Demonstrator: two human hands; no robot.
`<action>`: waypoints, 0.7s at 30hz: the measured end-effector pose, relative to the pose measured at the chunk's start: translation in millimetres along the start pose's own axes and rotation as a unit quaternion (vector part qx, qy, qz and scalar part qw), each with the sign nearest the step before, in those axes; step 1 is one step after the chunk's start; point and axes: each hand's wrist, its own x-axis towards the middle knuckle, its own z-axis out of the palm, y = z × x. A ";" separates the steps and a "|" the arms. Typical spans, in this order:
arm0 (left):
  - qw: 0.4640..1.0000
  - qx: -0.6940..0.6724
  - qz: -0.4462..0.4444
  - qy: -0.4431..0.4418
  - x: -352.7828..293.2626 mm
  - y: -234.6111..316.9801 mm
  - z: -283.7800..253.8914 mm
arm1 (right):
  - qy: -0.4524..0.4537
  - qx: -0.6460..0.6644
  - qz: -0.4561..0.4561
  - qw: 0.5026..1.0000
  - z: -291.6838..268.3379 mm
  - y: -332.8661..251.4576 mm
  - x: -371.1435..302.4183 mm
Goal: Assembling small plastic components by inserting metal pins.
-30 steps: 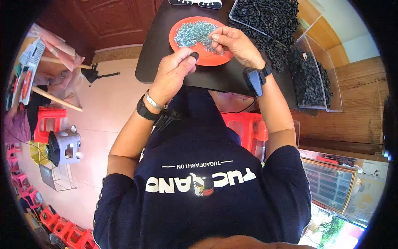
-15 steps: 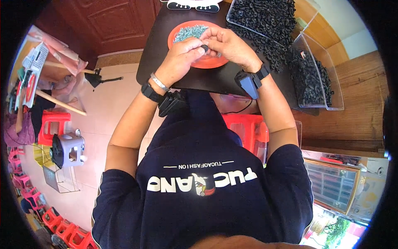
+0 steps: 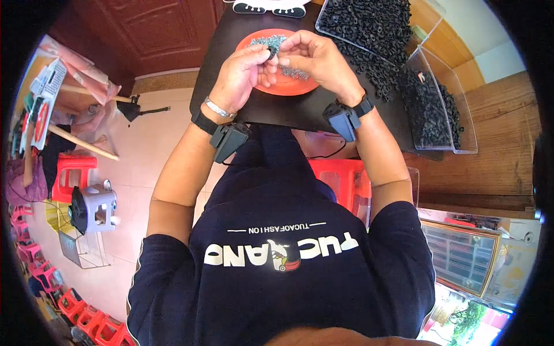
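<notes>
Over an orange plate (image 3: 276, 89), my left hand (image 3: 235, 81) pinches a small black plastic part (image 3: 271, 53) between thumb and forefinger. Close beside it on the right, my right hand (image 3: 323, 62) has its thumb and forefinger drawn together near the part. Whatever sits between those right fingertips is too small to make out. Small silver metal pieces, like screws, lie heaped on the plate (image 3: 266, 41), partly hidden by my hands.
Clear bins full of black parts stand on the dark table's right side, one at the back (image 3: 363, 26) and one nearer (image 3: 430, 112). Loose black parts (image 3: 378, 78) spill beside them. White figure feet (image 3: 268, 8) show at the far edge. A red stool (image 3: 340, 173) is below the table.
My left hand has turned, lifting the black part slightly up and left. My right fingertips have come a little apart from it, exposing more silver pieces on the plate.
</notes>
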 end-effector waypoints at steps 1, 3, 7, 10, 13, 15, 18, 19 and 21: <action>1.000 0.003 0.008 0.007 -0.7 0.7 0.3 | -0.001 0.000 0.000 1.000 -2.0 -0.2 0.8; 1.000 -0.001 0.002 0.003 -1.6 0.0 -4.9 | 0.046 -0.013 0.038 0.998 -8.2 -0.5 2.1; 1.000 -0.005 -0.005 -0.011 -2.1 0.9 -5.4 | -0.010 -0.063 0.098 0.993 -6.6 1.3 -0.9; 1.000 -0.014 0.007 -0.005 -1.7 -1.2 -3.4 | -0.037 -0.096 0.067 0.992 3.3 -2.7 -1.8; 1.000 -0.018 0.007 0.001 -2.8 -2.2 -2.8 | -0.036 -0.105 0.041 0.993 5.9 3.8 -1.3; 1.000 -0.007 0.005 0.000 -4.3 -1.2 -3.6 | -0.030 -0.105 0.038 0.993 5.3 -0.5 -1.4; 1.000 0.021 -0.002 0.015 -7.5 3.1 -3.7 | 0.014 -0.069 0.048 0.996 0.5 -1.1 -2.6; 0.999 0.039 -0.005 0.035 -9.7 3.8 -3.6 | 0.028 -0.059 0.043 0.997 -2.2 -4.4 -2.9; 0.996 0.089 -0.009 0.032 -11.4 3.3 -4.6 | 0.026 -0.056 0.028 0.998 -4.1 -9.9 -4.2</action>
